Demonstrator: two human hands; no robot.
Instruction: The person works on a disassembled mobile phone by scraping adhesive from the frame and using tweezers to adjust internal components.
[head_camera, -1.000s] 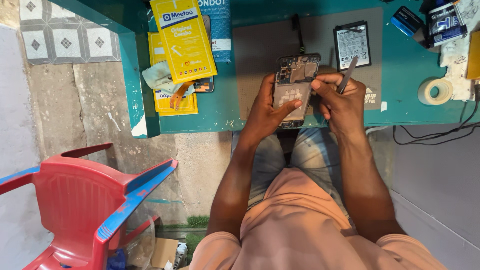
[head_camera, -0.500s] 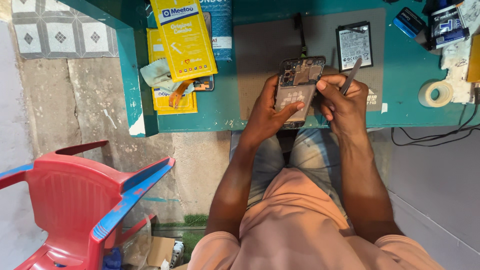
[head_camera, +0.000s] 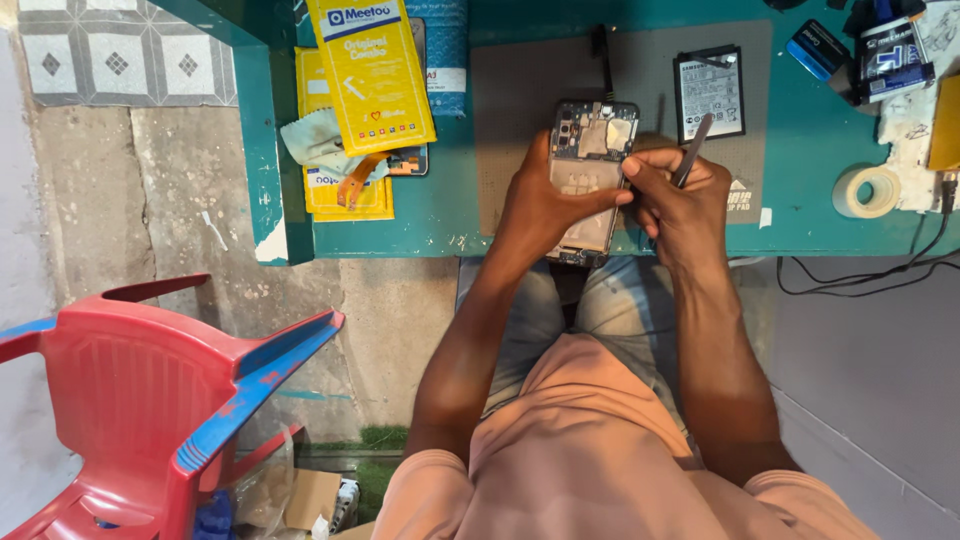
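An opened phone (head_camera: 593, 150) with its back cover off lies at the front edge of the teal table (head_camera: 800, 200), over a grey work mat (head_camera: 520, 90). My left hand (head_camera: 540, 205) grips the phone along its left side, thumb across its middle. My right hand (head_camera: 680, 195) holds a thin dark tool (head_camera: 692, 150) like a pen, its fingertips touching the phone's right edge. A loose phone battery (head_camera: 710, 92) rests on the mat just right of the phone.
Yellow flat packages (head_camera: 368, 75) and a crumpled cloth (head_camera: 318, 140) lie at the table's left end. A tape roll (head_camera: 867, 190), small boxes (head_camera: 880, 50) and black cables (head_camera: 860, 275) are at the right. A red plastic chair (head_camera: 150, 400) stands at the lower left.
The view has shifted slightly. My right hand's fingertips have moved a little closer to the phone's right edge; the left hand keeps its grip.
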